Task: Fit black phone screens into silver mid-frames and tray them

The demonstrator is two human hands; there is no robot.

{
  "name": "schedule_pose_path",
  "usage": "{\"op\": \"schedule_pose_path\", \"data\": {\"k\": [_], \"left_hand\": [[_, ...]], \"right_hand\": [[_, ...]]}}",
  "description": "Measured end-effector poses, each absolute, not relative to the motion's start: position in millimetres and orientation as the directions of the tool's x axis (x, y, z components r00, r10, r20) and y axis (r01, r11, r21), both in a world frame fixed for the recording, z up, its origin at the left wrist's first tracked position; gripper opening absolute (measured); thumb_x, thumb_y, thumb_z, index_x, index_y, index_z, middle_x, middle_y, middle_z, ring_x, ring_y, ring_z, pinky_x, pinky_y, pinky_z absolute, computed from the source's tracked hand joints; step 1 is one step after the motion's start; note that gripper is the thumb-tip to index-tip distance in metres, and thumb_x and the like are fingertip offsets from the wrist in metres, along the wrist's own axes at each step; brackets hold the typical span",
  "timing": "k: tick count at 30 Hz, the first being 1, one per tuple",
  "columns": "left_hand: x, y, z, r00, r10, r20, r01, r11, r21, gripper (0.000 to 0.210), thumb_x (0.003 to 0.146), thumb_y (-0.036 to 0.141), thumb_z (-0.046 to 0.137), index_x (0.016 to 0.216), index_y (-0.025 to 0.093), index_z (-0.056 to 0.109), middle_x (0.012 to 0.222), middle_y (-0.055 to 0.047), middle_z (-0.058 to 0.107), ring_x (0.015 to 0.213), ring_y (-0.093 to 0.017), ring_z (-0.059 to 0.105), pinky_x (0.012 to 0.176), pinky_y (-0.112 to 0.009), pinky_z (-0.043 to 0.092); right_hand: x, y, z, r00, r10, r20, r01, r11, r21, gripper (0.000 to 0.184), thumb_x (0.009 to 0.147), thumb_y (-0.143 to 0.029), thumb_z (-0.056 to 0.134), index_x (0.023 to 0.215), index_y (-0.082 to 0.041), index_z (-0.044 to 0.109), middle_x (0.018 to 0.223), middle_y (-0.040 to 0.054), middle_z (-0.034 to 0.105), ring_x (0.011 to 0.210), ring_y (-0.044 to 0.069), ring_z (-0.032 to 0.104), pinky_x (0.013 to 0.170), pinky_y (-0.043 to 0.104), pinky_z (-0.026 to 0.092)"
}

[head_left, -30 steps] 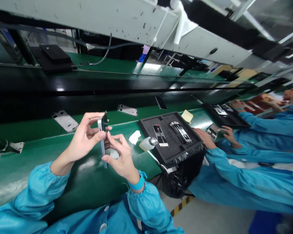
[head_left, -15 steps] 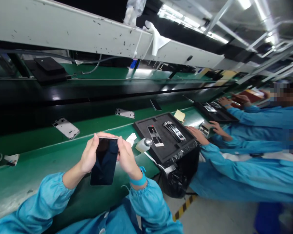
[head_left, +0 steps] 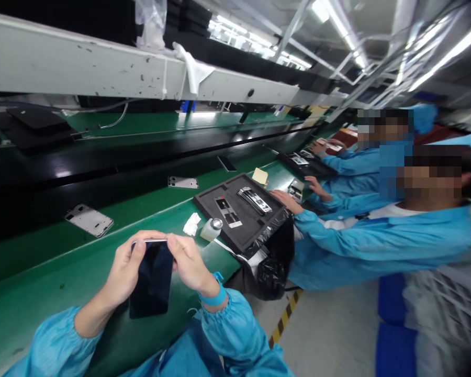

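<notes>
A dark, glossy phone screen (head_left: 151, 285) hangs upright between my hands above the green bench. My left hand (head_left: 124, 267) is closed around its upper left corner, thumb on the front face. At the upper right corner, my right hand (head_left: 188, 262) grips the same piece, its thumb near the top edge. The fingers behind the panel are mostly hidden. Just beyond my right hand lie a crumpled white tissue (head_left: 191, 223) and a small bottle with a metal cap (head_left: 212, 229).
A black foam tray (head_left: 204, 201) with several phone parts stands to the right, over a black plastic bag (head_left: 272, 277). Pale phone frames (head_left: 89, 220) lie on the darker strip behind the bench edge. Co-workers in blue sit at the right, one person's hand (head_left: 288, 200) at the tray.
My view has swung to the right, so the bench things appear further left and more of the co-workers shows. Both hands still hold the phone screen in much the same pose.
</notes>
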State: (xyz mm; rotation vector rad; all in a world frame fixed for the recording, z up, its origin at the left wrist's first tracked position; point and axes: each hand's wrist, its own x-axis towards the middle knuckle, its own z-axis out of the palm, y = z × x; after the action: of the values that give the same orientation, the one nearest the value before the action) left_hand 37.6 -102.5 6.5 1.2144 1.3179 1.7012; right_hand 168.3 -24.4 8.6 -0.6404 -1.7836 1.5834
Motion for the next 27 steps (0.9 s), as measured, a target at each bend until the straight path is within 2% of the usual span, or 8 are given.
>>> {"op": "schedule_pose_path", "data": {"k": [3, 7, 9, 11, 16, 20, 24, 27], "left_hand": [[34.7, -99.6, 10.2, -0.35, 0.935, 0.061, -0.208, -0.141, 0.968, 0.053, 0.091, 0.069, 0.071, 0.095, 0.017, 0.079, 0.099, -0.013, 0.081, 0.088, -0.029, 0.078, 0.076, -0.035, 0.064], [23.6, -93.3, 19.7, -0.475, 0.875, -0.098, -0.485, -0.167, 0.858, 0.052, 0.088, 0.065, 0.077, 0.108, 0.017, 0.073, 0.093, -0.013, 0.082, 0.077, -0.031, 0.081, 0.069, -0.042, 0.068], [17.6, -91.1, 25.7, -0.572, 0.815, -0.094, -0.489, -0.246, 0.837, 0.045, 0.097, 0.06, 0.068, 0.11, 0.018, 0.072, 0.098, -0.013, 0.083, 0.081, -0.03, 0.082, 0.071, -0.041, 0.069], [14.7, -90.7, 30.7, -0.612, 0.786, -0.09, -0.484, -0.282, 0.828, 0.038, 0.104, 0.054, 0.059, 0.108, 0.019, 0.072, 0.101, -0.012, 0.083, 0.085, -0.029, 0.082, 0.073, -0.04, 0.07], [21.0, -91.1, 34.2, -0.63, 0.776, -0.031, -0.476, -0.354, 0.805, 0.033, 0.104, 0.055, 0.059, 0.105, 0.023, 0.071, 0.103, -0.009, 0.084, 0.086, -0.027, 0.082, 0.076, -0.041, 0.07], [28.4, -89.2, 34.3, -0.688, 0.725, -0.025, -0.437, -0.387, 0.812, 0.042, 0.096, 0.065, 0.067, 0.106, 0.025, 0.072, 0.101, -0.009, 0.084, 0.078, -0.026, 0.08, 0.069, -0.038, 0.069], [31.6, -89.5, 36.5, -0.74, 0.672, 0.03, -0.37, -0.444, 0.816, 0.046, 0.09, 0.073, 0.069, 0.098, 0.027, 0.074, 0.096, -0.004, 0.083, 0.08, -0.024, 0.078, 0.072, -0.036, 0.068], [30.8, -88.4, 35.2, -0.778, 0.626, 0.059, -0.32, -0.475, 0.82, 0.049, 0.092, 0.074, 0.064, 0.092, 0.027, 0.074, 0.091, -0.001, 0.082, 0.082, -0.023, 0.076, 0.075, -0.035, 0.067]], "right_hand": [[174.0, -22.5, 0.3, -0.698, 0.706, 0.119, -0.043, 0.124, -0.991, 0.076, 0.095, -0.094, 0.032, 0.068, -0.024, 0.047, 0.057, -0.0032, 0.044, 0.054, 0.013, 0.043, 0.05, 0.027, 0.038], [182.0, -33.8, -15.7, -0.776, 0.603, 0.185, -0.012, 0.279, -0.96, 0.078, 0.1, -0.089, 0.023, 0.076, -0.021, 0.054, 0.076, 0.0027, 0.063, 0.076, 0.017, 0.06, 0.076, 0.031, 0.053], [186.9, -40.4, -24.5, -0.856, 0.503, 0.118, 0.025, 0.269, -0.963, 0.079, 0.102, -0.086, 0.022, 0.073, -0.021, 0.056, 0.072, 0.0042, 0.066, 0.073, 0.017, 0.064, 0.079, 0.032, 0.055], [191.9, -41.3, -31.9, -0.906, 0.422, 0.032, 0.046, 0.174, -0.984, 0.081, 0.101, -0.087, 0.025, 0.07, -0.02, 0.058, 0.065, 0.0033, 0.064, 0.063, 0.016, 0.064, 0.07, 0.031, 0.056], [198.4, -21.2, -43.9, -0.962, 0.264, -0.069, 0.083, 0.044, -0.996, 0.077, 0.09, -0.09, 0.051, 0.074, -0.016, 0.067, 0.058, -0.0007, 0.062, 0.051, 0.011, 0.059, 0.058, 0.025, 0.052], [188.2, -20.0, -55.5, -0.933, 0.33, -0.141, 0.123, -0.076, -0.99, 0.074, 0.081, -0.088, 0.065, 0.066, -0.016, 0.064, 0.051, -0.0025, 0.058, 0.045, 0.009, 0.052, 0.05, 0.022, 0.045], [169.9, -34.9, -68.1, -0.895, 0.43, -0.118, 0.042, -0.183, -0.982, 0.071, 0.07, -0.086, 0.077, 0.062, -0.017, 0.063, 0.049, -0.0036, 0.055, 0.044, 0.009, 0.052, 0.048, 0.024, 0.044], [159.5, -38.0, -73.8, -0.866, 0.485, -0.12, 0.043, -0.166, -0.985, 0.068, 0.074, -0.081, 0.079, 0.056, -0.018, 0.06, 0.045, -0.0045, 0.052, 0.042, 0.008, 0.048, 0.047, 0.024, 0.04]]}}
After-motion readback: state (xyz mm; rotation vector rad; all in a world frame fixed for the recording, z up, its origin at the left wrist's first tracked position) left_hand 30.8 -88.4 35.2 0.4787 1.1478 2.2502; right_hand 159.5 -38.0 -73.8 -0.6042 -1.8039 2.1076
